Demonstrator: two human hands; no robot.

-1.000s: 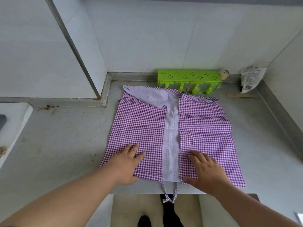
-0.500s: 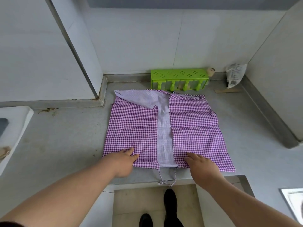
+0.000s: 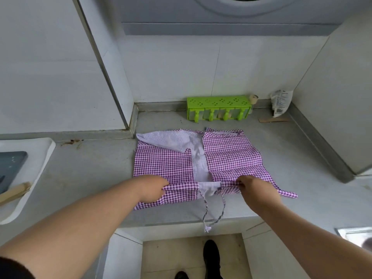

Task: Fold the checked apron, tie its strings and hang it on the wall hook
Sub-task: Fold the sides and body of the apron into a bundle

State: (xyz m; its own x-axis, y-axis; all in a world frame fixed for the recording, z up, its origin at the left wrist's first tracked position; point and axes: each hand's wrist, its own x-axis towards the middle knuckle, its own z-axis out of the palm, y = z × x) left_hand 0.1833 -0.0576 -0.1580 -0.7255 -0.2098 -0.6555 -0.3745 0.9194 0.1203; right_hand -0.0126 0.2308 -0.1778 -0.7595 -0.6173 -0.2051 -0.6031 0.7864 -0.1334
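both hands (image 3: pixel 153 188) (image 3: pixel 254 188) pinch the apron's (image 3: pixel 231 158) near hem — green rack (image 3: pixel 218 107) behind.

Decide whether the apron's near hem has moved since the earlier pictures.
Yes. The near hem, pinched by the left hand and right hand, has lifted and rolled away from the counter edge, toward the green rack.

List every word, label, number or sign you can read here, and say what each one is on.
None can be read.
White packet in the counter's back right corner: dark print and what may be a barcode, too small and blurred to read.
Checked apron, green rack: no text visible.
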